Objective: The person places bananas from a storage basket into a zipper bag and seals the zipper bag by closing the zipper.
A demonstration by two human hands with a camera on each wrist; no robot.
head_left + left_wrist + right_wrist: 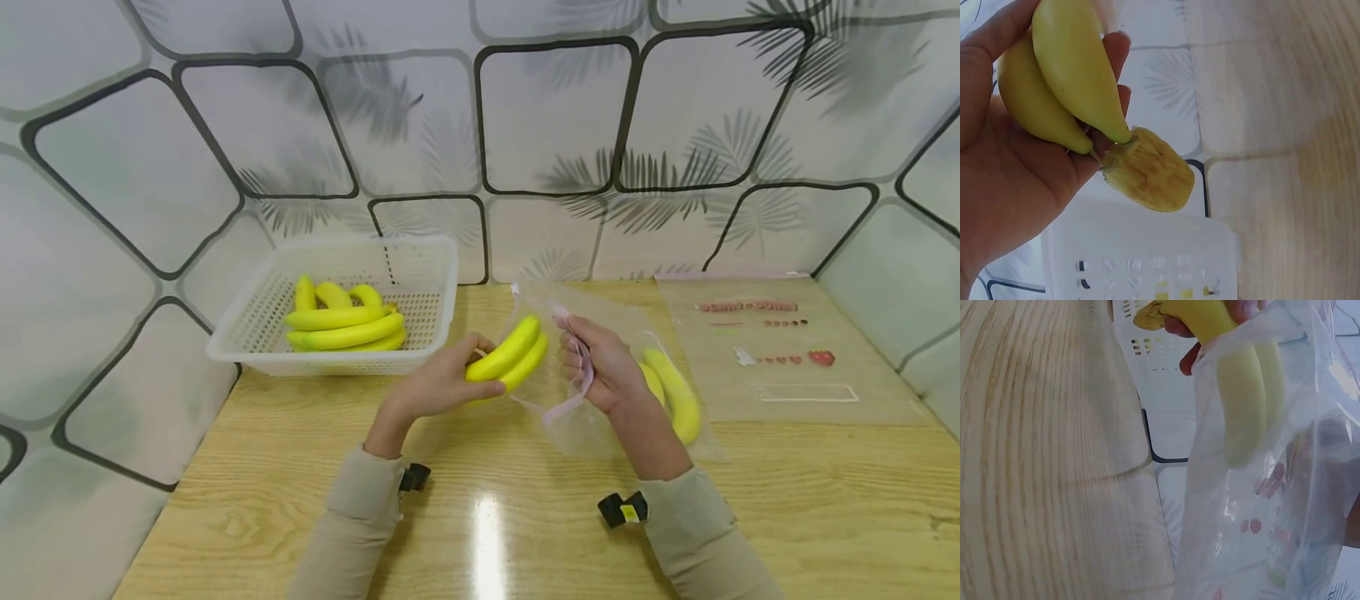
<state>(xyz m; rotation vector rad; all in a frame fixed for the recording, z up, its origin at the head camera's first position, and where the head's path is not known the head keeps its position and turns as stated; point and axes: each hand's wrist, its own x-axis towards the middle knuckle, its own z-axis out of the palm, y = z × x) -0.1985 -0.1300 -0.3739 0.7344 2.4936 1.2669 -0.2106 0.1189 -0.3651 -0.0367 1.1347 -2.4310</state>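
My left hand [450,375] grips a small bunch of two yellow bananas [510,354], thumb on one side and fingers on the other. In the left wrist view the bunch's cut brown stem [1150,172] points away from the palm. My right hand [603,362] holds the lilac-edged mouth of a clear plastic zip bag [543,392], fingers curled round it. Seen from the right wrist, the lower ends of the bananas [1241,406] show through the bag's film. More bananas [678,400] under clear plastic lie beside my right forearm, partly hidden by it.
A white perforated basket [337,362] with several bananas [345,329] stands at the back left against the patterned wall. Flat on the wooden table [300,483] at the right lies another clear zip bag [795,392] with red printing.
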